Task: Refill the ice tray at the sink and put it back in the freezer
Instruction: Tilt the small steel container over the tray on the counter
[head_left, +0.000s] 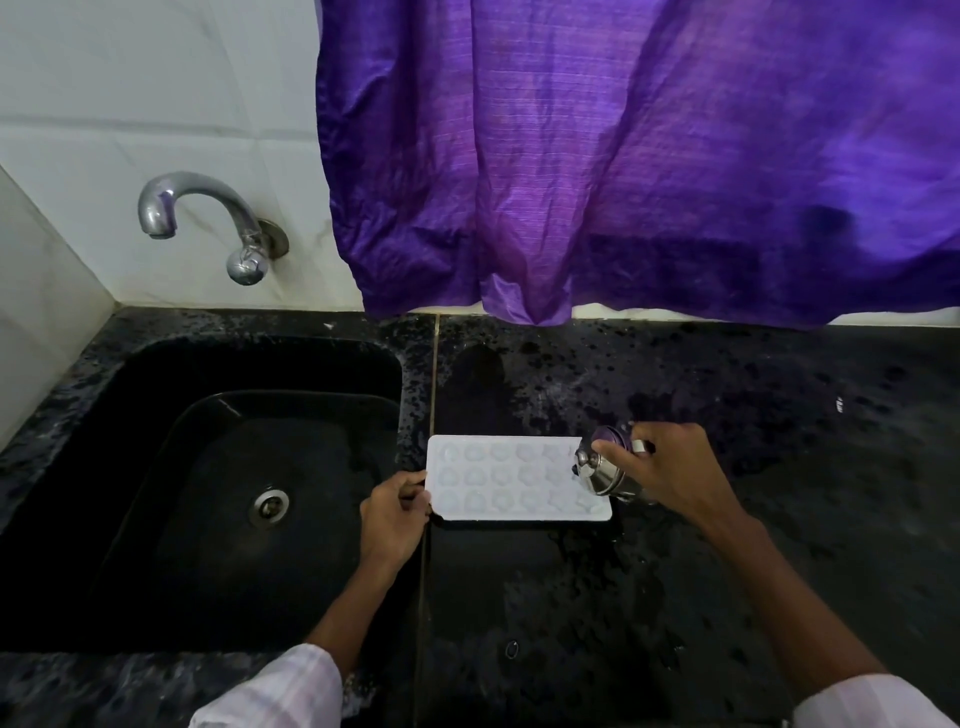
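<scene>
While the left hand (395, 512) pinches the near left corner of the ice tray (511, 478), thumb on top and fingers curled at its edge, the white tray lies flat on the black speckled desk (727, 571), just right of the sink (130, 467). Its left end sits at a thin seam in the desk, and its moulded cells run in three rows.

The right hand (670, 467) has its grip curled round a small steel vessel (602, 467). The vessel is tipped on its side over the tray's right end, with its knobbed top pointing left toward the cells. Water may be running from it, though the glare on the steel makes that hard to judge.

Wet, darker patches spread over the desk around and behind the tray. The sink is black with a steel drain (270, 505) at its bottom. A chrome tap (202, 218) juts from the white tiled wall (156, 78) above the sink's far side, its spout curving down. A purple curtain (623, 156) hangs behind the desk, with its hem near the rear edge. Pale checked sleeves (275, 691) show at the bottom of the view.
</scene>
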